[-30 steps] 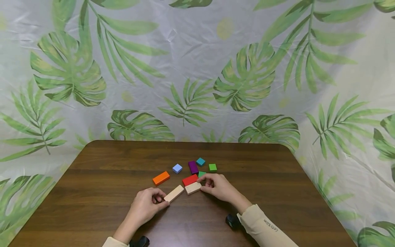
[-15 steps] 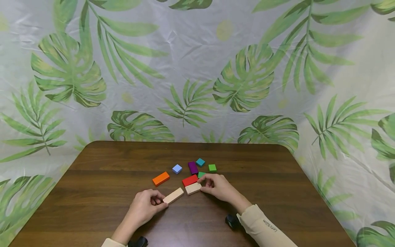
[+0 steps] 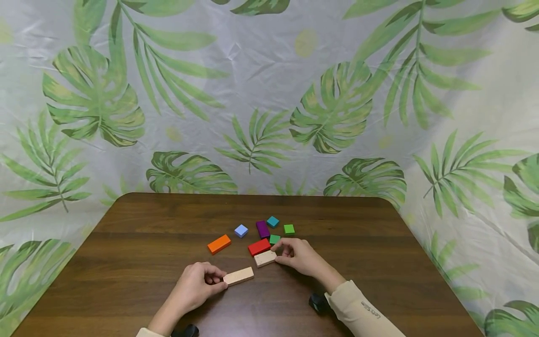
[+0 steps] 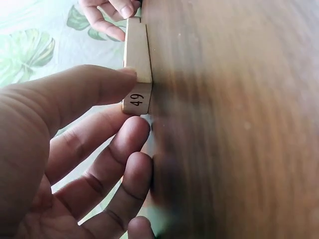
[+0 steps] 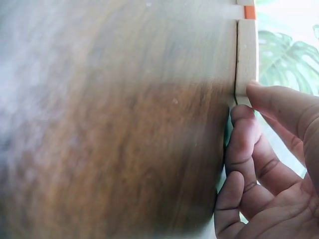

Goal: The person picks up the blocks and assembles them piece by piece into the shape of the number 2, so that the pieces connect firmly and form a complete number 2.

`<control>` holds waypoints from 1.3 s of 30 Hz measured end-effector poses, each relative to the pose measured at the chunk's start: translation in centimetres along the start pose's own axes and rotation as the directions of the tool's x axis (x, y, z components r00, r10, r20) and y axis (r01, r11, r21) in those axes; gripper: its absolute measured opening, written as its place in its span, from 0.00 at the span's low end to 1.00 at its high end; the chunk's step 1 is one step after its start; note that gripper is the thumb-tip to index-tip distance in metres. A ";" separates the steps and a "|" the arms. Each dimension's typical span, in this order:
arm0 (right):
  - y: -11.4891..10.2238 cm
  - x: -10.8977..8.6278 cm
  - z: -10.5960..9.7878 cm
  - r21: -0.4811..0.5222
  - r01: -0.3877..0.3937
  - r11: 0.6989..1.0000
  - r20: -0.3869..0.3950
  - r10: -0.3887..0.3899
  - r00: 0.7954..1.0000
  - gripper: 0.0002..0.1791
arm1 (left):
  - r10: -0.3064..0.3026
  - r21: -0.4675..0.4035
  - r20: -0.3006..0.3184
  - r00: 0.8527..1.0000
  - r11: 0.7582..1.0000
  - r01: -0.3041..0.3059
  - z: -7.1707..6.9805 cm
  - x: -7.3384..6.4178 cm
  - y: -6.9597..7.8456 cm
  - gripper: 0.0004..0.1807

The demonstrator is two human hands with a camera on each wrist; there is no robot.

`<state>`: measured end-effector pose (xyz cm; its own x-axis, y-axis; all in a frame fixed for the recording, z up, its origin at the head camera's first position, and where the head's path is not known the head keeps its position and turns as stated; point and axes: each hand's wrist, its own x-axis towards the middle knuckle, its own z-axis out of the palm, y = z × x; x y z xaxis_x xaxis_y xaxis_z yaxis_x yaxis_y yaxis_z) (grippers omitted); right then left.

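My left hand (image 3: 194,286) pinches the left end of a plain wooden block (image 3: 238,276) between thumb and index finger. In the left wrist view that block's end face (image 4: 136,99) carries the number 49, and the other fingers curl loosely below it. A second plain wooden block (image 3: 265,258) lies flat farther right, its right end pinched by my right hand (image 3: 301,258). Just behind this second block lies a red block (image 3: 258,247), angled much the same way. The right wrist view shows the thumb (image 5: 279,102) against the second block's near end.
Behind the hands on the brown table (image 3: 126,281) lie an orange block (image 3: 219,244), a light blue square (image 3: 241,230), a purple block (image 3: 263,229), a teal square (image 3: 273,222), a green square (image 3: 274,239) and a lighter green square (image 3: 289,229). A leaf-patterned cloth (image 3: 261,93) hangs beyond.
The left hand has drawn its wooden block nearer and turned it, so its right end sits lower. The right hand's block has shifted slightly right, away from the red one.
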<state>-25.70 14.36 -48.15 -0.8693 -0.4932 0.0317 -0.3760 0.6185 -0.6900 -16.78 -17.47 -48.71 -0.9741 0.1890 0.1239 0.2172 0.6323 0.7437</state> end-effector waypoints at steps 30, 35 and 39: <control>0.4 -0.1 0.0 -0.035 0.013 0.999 0.000 -0.013 1.000 0.12 | 0.136 -0.075 0.144 0.980 0.989 -0.126 0.0 -0.5 0.0 0.09; 0.4 -0.7 -0.3 -0.050 0.028 0.998 0.009 -0.027 1.000 0.11 | 0.132 -0.080 0.139 0.981 0.989 -0.122 0.0 -0.5 0.0 0.09; 0.5 -1.7 -0.9 -0.056 0.028 0.998 0.008 -0.027 1.000 0.11 | 0.138 -0.083 0.137 0.981 0.988 -0.128 0.0 -0.5 -0.1 0.09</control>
<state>-24.72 16.03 -47.96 -0.8561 -0.5148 0.0449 -0.4175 0.6379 -0.6472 -16.33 -17.63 -48.80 -0.9169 0.3759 0.1340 0.3337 0.5383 0.7738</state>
